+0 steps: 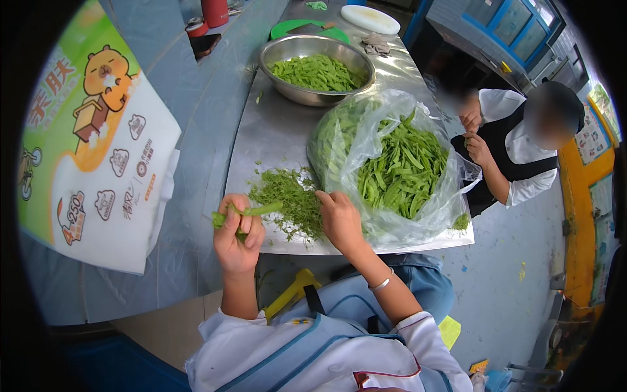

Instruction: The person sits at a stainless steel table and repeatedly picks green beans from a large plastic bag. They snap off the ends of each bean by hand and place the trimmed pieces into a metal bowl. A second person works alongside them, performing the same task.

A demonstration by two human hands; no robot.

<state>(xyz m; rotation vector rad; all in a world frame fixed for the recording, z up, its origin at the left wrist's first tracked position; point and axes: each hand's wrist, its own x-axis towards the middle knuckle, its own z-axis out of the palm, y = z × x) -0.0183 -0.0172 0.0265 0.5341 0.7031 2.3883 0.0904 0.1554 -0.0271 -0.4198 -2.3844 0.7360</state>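
My left hand [239, 240] is closed around a few green snow pea pods [264, 209]. One pod sticks out to the right past the thumb. My right hand [339, 221], wearing a bracelet at the wrist, hovers by a heap of stringy pea trimmings [289, 198]. Its fingers are bent, and whether anything small is between them is hidden. Just right of it, a clear plastic bag [338, 132] lies with its mouth spread, full of pea pods [404, 166]. Behind the bag, a steel bowl [318, 98] holds more pods [313, 73].
The steel table [264, 132] meets a tiled ledge [196, 147] on the left, under a printed package [112, 206]. A green board [338, 34], white board [370, 19] and cloth [376, 45] lie at the far end. A co-worker [514, 137] handles something small on the right.
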